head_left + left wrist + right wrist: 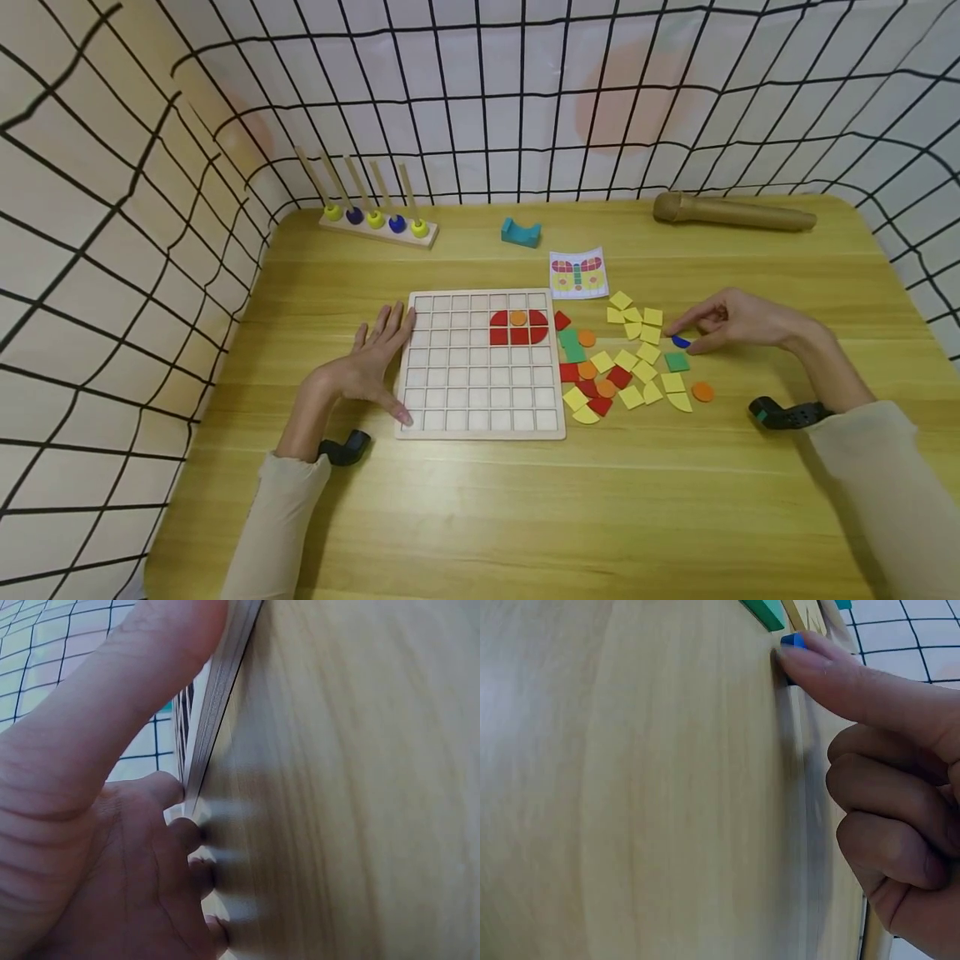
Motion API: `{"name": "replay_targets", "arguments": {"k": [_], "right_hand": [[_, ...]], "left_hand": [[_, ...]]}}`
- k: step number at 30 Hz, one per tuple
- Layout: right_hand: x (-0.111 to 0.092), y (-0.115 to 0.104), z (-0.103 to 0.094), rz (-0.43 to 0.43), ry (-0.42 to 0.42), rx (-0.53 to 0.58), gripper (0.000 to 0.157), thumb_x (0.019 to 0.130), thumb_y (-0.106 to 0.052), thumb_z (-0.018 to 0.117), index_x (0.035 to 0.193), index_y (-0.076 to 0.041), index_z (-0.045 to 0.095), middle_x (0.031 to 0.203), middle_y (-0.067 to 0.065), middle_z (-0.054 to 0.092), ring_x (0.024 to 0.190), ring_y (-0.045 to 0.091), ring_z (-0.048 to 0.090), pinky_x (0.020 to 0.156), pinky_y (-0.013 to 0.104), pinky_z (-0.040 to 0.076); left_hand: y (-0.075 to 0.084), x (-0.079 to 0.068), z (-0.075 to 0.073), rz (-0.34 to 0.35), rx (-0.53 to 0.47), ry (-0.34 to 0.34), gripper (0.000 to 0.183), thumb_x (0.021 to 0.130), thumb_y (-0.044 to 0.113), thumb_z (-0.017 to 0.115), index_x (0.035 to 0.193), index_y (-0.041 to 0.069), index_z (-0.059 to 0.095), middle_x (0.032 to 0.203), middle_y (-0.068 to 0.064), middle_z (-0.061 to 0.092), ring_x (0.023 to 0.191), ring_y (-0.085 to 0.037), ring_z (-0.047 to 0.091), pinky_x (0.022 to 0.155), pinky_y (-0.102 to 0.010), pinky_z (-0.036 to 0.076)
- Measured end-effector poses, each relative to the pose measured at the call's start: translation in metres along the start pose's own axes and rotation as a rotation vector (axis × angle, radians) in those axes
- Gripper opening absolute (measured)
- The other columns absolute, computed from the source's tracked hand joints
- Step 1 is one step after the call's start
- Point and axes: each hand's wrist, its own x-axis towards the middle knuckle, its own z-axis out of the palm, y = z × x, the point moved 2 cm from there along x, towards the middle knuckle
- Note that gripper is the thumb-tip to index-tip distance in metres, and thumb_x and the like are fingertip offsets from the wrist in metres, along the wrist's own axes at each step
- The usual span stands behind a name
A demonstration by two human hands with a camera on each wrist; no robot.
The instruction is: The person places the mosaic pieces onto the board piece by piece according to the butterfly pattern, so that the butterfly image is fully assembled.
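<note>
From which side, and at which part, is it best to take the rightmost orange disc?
Probably pinch the orange disc at opposite points of its rim, coming from the right: it lies flat, and bare table borders that side, while a yellow quarter-circle sits close on its left.

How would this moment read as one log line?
left hand: touches left edge of grid board | right hand: pinches blue piece | on board: red pieces, orange disc
</note>
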Motion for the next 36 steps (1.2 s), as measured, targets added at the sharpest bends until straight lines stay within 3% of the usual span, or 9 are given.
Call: {"name": "replay_targets", "arguments": {"k": [5, 12, 19, 28, 33, 36], "right_hand": [[0.001, 0.000, 0.004, 0.043, 0.026, 0.008, 0.031, 0.084, -0.013, 0.085, 0.112, -0.004, 0.077, 0.062, -0.003, 0.032, 0.057, 0.008, 0.033, 0.054, 0.027, 0.036], [-0.006, 0.004, 0.007, 0.086, 0.135, -0.112, 0.032, 0.084, -0.029, 0.087, 0.107, -0.010, 0.077, 0.063, -0.006, 0.040, 0.055, 0.004, 0.034, 0.055, 0.028, 0.034], [-0.014, 0.010, 0.005, 0.015, 0.086, -0.051, 0.033, 0.089, -0.017, 0.083, 0.119, -0.008, 0.074, 0.063, -0.004, 0.034, 0.055, 0.010, 0.034, 0.061, 0.026, 0.039], [-0.009, 0.009, 0.007, 0.045, 0.122, -0.057, 0.020, 0.089, -0.019, 0.083, 0.106, -0.009, 0.079, 0.064, -0.005, 0.041, 0.056, 0.008, 0.037, 0.053, 0.027, 0.034], [-0.015, 0.000, 0.013, 0.095, 0.221, -0.093, 0.025, 0.089, -0.029, 0.083, 0.108, -0.013, 0.080, 0.066, -0.009, 0.050, 0.060, 0.005, 0.040, 0.054, 0.026, 0.035], [-0.014, -0.020, 0.024, 0.121, 0.321, -0.089, 0.028, 0.090, -0.034, 0.082, 0.108, -0.014, 0.081, 0.062, -0.010, 0.044, 0.061, 0.005, 0.038, 0.055, 0.027, 0.034]], "left_hand": [[0.001, 0.000, -0.001, 0.001, -0.001, -0.002, 0.160, 0.059, 0.045, 0.100, 0.164, 0.009, -0.016, 0.168, -0.018, -0.033, 0.155, -0.039, -0.032, 0.124, -0.067, -0.018], [0.001, 0.001, -0.001, 0.000, 0.013, -0.004, 0.161, 0.059, 0.045, 0.100, 0.164, 0.009, -0.017, 0.167, -0.017, -0.034, 0.156, -0.038, -0.032, 0.124, -0.067, -0.017], [0.000, 0.000, -0.001, 0.002, 0.012, -0.006, 0.161, 0.059, 0.046, 0.099, 0.164, 0.008, -0.017, 0.167, -0.018, -0.035, 0.155, -0.039, -0.033, 0.123, -0.068, -0.017], [0.001, 0.001, -0.003, 0.005, 0.023, 0.005, 0.160, 0.059, 0.045, 0.099, 0.164, 0.009, -0.016, 0.168, -0.018, -0.033, 0.156, -0.039, -0.031, 0.124, -0.068, -0.017], [0.001, 0.000, -0.001, -0.003, 0.022, 0.000, 0.161, 0.059, 0.045, 0.100, 0.164, 0.009, -0.016, 0.168, -0.017, -0.033, 0.156, -0.039, -0.032, 0.124, -0.067, -0.017], [0.000, 0.000, 0.000, -0.004, 0.024, 0.000, 0.160, 0.059, 0.045, 0.100, 0.164, 0.009, -0.016, 0.168, -0.018, -0.033, 0.156, -0.039, -0.031, 0.124, -0.067, -0.016]]}}
